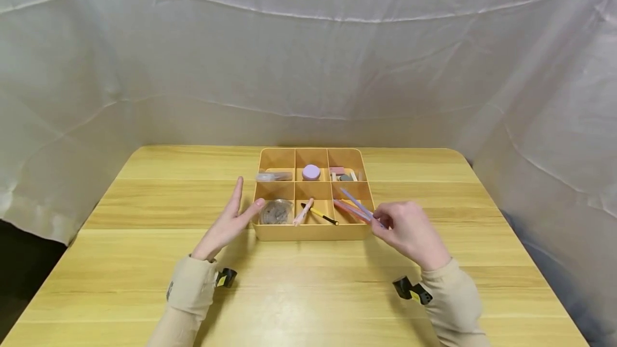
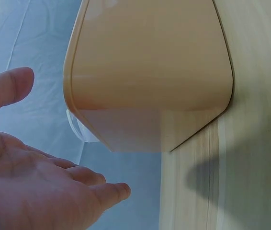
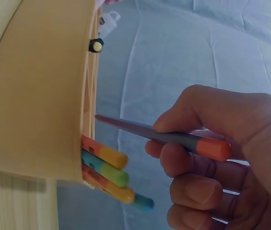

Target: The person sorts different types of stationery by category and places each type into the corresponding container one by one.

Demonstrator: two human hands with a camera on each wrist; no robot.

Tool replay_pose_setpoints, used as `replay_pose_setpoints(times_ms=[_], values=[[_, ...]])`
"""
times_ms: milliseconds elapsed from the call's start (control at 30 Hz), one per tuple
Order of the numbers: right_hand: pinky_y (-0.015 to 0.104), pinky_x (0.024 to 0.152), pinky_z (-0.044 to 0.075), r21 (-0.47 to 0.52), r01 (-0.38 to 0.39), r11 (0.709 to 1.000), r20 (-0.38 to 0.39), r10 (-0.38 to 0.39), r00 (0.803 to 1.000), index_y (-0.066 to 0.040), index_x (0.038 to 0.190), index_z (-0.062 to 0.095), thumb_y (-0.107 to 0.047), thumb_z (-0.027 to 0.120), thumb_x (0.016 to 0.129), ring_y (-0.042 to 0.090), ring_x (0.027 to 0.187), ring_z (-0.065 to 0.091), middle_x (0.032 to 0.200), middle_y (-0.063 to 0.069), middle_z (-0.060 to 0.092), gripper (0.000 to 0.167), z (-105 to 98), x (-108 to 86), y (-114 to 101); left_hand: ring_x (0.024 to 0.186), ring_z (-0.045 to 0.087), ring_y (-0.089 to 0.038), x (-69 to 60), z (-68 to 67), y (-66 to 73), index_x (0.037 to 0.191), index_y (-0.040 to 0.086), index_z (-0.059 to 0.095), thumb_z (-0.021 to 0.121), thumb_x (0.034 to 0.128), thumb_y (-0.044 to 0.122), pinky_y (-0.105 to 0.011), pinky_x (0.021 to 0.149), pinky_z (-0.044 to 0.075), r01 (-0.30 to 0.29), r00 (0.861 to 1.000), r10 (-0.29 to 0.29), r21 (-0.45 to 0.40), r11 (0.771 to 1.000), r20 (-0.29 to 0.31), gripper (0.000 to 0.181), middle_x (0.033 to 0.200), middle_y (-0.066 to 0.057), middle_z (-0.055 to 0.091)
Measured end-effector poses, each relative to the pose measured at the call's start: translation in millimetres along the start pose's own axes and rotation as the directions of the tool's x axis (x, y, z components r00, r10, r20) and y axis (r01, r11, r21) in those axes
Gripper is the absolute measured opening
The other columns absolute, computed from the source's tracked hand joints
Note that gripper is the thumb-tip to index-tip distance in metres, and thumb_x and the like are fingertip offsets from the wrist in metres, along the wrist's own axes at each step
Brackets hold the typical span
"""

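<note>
A tan organizer box [image 1: 310, 233] with several compartments stands on the table. My right hand [image 1: 409, 229] pinches a slim, tapered pen-like stick [image 3: 174, 139], bluish-grey with an orange end, between thumb and fingers. It slants over the front right compartment, where several more coloured sticks [image 3: 107, 172] lean on the rim, their yellow, green and blue ends sticking out. At the box's left side is my left hand [image 1: 231, 224], fingers extended and thumb spread, holding nothing. In the left wrist view this hand [image 2: 39, 177] appears apart from the box wall [image 2: 150, 57].
The front middle compartment holds a yellow-black pen [image 1: 324, 215] and a pinkish stick [image 1: 303, 212]; a clear round container [image 1: 277, 212] sits front left. Behind are a clear packet [image 1: 275, 176], a purple-lidded jar [image 1: 310, 172] and small blocks [image 1: 337, 171]. Grey cloth [image 1: 308, 68] hangs behind the table.
</note>
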State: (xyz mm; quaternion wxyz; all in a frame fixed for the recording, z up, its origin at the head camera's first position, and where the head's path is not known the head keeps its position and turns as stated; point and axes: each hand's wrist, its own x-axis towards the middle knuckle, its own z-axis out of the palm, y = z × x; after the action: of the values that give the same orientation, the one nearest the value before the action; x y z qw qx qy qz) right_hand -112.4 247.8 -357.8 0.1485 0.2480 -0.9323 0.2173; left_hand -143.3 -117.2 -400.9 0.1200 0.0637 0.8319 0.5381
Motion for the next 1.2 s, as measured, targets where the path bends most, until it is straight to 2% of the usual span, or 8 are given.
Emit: replay_pose_setpoints(times_ms=[267, 533, 633, 700, 800, 900, 1033, 1200], values=[[0.017, 0.045, 0.03, -0.036, -0.053, 0.998, 0.053, 0.055, 0.997, -0.011, 0.071, 0.073, -0.002, 0.072, 0.076, 0.0, 0.05, 0.037, 0.056, -0.01, 0.055, 0.01, 7, 0.5, -2, 0.156, -0.013, -0.04, -2.8, 0.2, 7.4, 0.159, 0.018, -0.022, 0.046, 0.1053, 0.046, -0.064, 0.125, -0.003, -0.011, 1.0, 0.011, 0.001, 1.0, -0.003, 0.091, 0.167, -0.008, -0.024], [0.019, 0.041, 0.026, -0.131, -0.068, 0.989, 0.029, 0.072, 0.997, -0.013, 0.074, 0.075, -0.011, 0.076, 0.08, 0.002, 0.048, 0.035, 0.054, -0.011, 0.05, 0.006, 14, 1.1, -1, 0.156, -0.009, -0.043, -7.5, 1.9, 17.4, 0.159, 0.019, -0.022, 0.048, 0.1049, 0.045, -0.064, 0.125, 0.001, -0.057, 0.998, 0.058, 0.04, 0.998, -0.007, 0.091, 0.168, -0.008, -0.022], [0.018, 0.041, 0.026, -0.146, -0.028, 0.989, -0.065, 0.018, 0.998, -0.013, 0.078, 0.078, -0.017, 0.079, 0.082, 0.0, 0.048, 0.036, 0.056, -0.009, 0.057, 0.005, 15, 2.0, 4, 0.156, -0.008, -0.043, -9.1, 2.1, 19.7, 0.159, 0.019, -0.022, 0.047, 0.105, 0.045, -0.064, 0.125, 0.002, -0.07, 0.997, 0.071, 0.06, 0.996, -0.013, 0.091, 0.168, -0.008, -0.022], [0.017, 0.042, 0.027, -0.143, 0.001, 0.99, -0.167, -0.025, 0.986, -0.011, 0.08, 0.079, -0.018, 0.08, 0.082, 0.0, 0.049, 0.038, 0.059, -0.006, 0.062, 0.007, 14, 3.3, 9, 0.156, -0.008, -0.043, -10.7, 1.7, 21.4, 0.159, 0.019, -0.022, 0.047, 0.1051, 0.045, -0.063, 0.125, 0.002, -0.082, 0.996, 0.083, 0.073, 0.994, -0.016, 0.091, 0.168, -0.008, -0.022], [0.016, 0.046, 0.03, -0.09, 0.022, 0.996, -0.331, -0.051, 0.942, -0.005, 0.081, 0.078, -0.011, 0.078, 0.083, 0.003, 0.051, 0.042, 0.063, 0.001, 0.067, 0.006, 11, 4.9, 20, 0.156, -0.009, -0.042, -14.7, -0.4, 24.6, 0.159, 0.019, -0.022, 0.047, 0.1053, 0.044, -0.064, 0.125, 0.002, -0.111, 0.993, 0.114, 0.1, 0.989, -0.025, 0.091, 0.168, -0.007, -0.023], [0.016, 0.057, 0.039, 0.006, 0.01, 1.0, -0.424, -0.007, 0.906, 0.001, 0.084, 0.077, -0.002, 0.074, 0.085, 0.013, 0.058, 0.053, 0.07, 0.009, 0.07, 0.004, 8, 4.7, 32, 0.157, -0.01, -0.039, -18.2, -5.6, 26.6, 0.159, 0.018, -0.02, 0.048, 0.1056, 0.042, -0.064, 0.125, 0.001, -0.153, 0.986, 0.159, 0.135, 0.979, -0.04, 0.09, 0.168, -0.006, -0.022], [0.032, 0.078, 0.053, 0.1, -0.061, 0.993, -0.412, 0.097, 0.906, 0.006, 0.099, 0.076, -0.002, 0.072, 0.088, 0.034, 0.083, 0.069, 0.09, 0.021, 0.074, 0.014, 9, 3.1, 49, 0.157, -0.012, -0.037, -19.1, -15.8, 22.4, 0.161, 0.014, -0.015, 0.047, 0.106, 0.04, -0.063, 0.125, -0.004, -0.185, 0.972, 0.216, 0.274, 0.944, -0.088, 0.087, 0.169, -0.008, -0.019], [0.065, 0.102, 0.044, 0.073, -0.159, 0.985, -0.262, 0.173, 0.949, 0.004, 0.127, 0.066, -0.015, 0.067, 0.095, 0.05, 0.121, 0.057, 0.129, 0.03, 0.063, 0.037, 18, -1.0, 67, 0.157, -0.009, -0.04, -15.8, -28.8, 5.4, 0.162, 0.01, -0.006, 0.04, 0.1061, 0.049, -0.066, 0.123, -0.009, -0.063, 0.961, 0.196, 0.539, 0.84, -0.194, 0.082, 0.169, -0.01, -0.015]])
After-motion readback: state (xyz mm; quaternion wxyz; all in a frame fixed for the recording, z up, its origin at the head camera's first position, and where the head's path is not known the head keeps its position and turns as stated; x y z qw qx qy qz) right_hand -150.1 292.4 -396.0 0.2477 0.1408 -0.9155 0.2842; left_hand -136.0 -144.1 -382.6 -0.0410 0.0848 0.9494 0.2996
